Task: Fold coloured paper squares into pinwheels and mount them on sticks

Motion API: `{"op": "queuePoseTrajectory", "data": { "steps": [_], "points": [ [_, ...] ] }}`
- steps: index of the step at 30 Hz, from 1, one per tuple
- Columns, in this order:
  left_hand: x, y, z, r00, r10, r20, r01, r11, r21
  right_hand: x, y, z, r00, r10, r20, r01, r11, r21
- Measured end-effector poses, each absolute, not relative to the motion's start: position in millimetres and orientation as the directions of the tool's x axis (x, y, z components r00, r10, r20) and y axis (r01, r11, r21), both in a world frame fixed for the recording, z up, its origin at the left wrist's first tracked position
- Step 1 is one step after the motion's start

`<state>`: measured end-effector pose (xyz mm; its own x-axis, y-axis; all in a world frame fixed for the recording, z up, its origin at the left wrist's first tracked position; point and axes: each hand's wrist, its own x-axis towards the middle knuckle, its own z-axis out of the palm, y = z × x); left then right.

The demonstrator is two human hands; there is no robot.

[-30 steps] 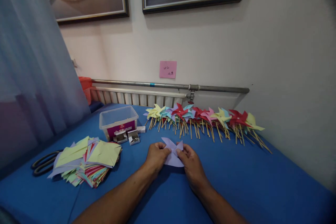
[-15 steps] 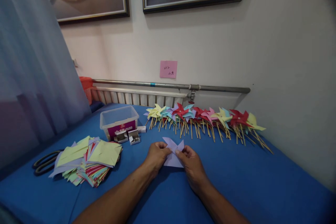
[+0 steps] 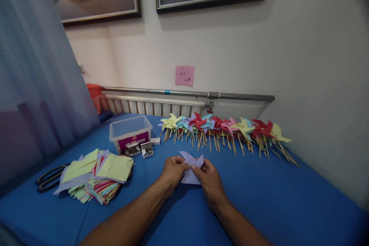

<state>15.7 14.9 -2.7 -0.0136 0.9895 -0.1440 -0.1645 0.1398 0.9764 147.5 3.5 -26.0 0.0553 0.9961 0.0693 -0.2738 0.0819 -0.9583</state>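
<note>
A part-folded lilac paper pinwheel [image 3: 190,178] is pinched between thumb and curled fingers by the left hand [image 3: 172,171] and right hand [image 3: 211,178] above mid-worktop [image 3: 265,203], with stick-mounted pinwheels [image 3: 198,122] ranged far right and cut paper sheets [image 3: 115,168] left unfolded at left.

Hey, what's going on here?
A person's left hand and right hand pinch a lilac paper near its middle, some flaps drawn inward. Beyond, paper pinwheels on sticks lie along the far side of the blue surface. Left of the hands are a pile of cut papers, black-handled scissors and a plastic tub.
</note>
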Motion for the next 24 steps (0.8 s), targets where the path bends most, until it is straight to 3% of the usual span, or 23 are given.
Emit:
{"op": "queuePoseTrajectory", "data": {
  "steps": [12,19,24],
  "points": [
    [13.4,10.4,-0.8,0.067,0.988,-0.137,-0.266,0.150,0.952,149.4,4.7,-25.4,0.121,0.990,0.074,-0.208,0.098,-0.973],
    [12.3,14.1,-4.2,-0.003,0.989,-0.150,-0.126,0.148,0.981,148.1,3.2,-22.3,0.064,0.994,0.084,-0.186,0.095,-0.978],
    [10.1,14.9,2.6,-0.088,0.980,-0.179,-0.244,0.153,0.958,148.9,-1.4,-15.9,-0.001,0.991,0.132,-0.122,0.131,-0.984]
  ]
}}
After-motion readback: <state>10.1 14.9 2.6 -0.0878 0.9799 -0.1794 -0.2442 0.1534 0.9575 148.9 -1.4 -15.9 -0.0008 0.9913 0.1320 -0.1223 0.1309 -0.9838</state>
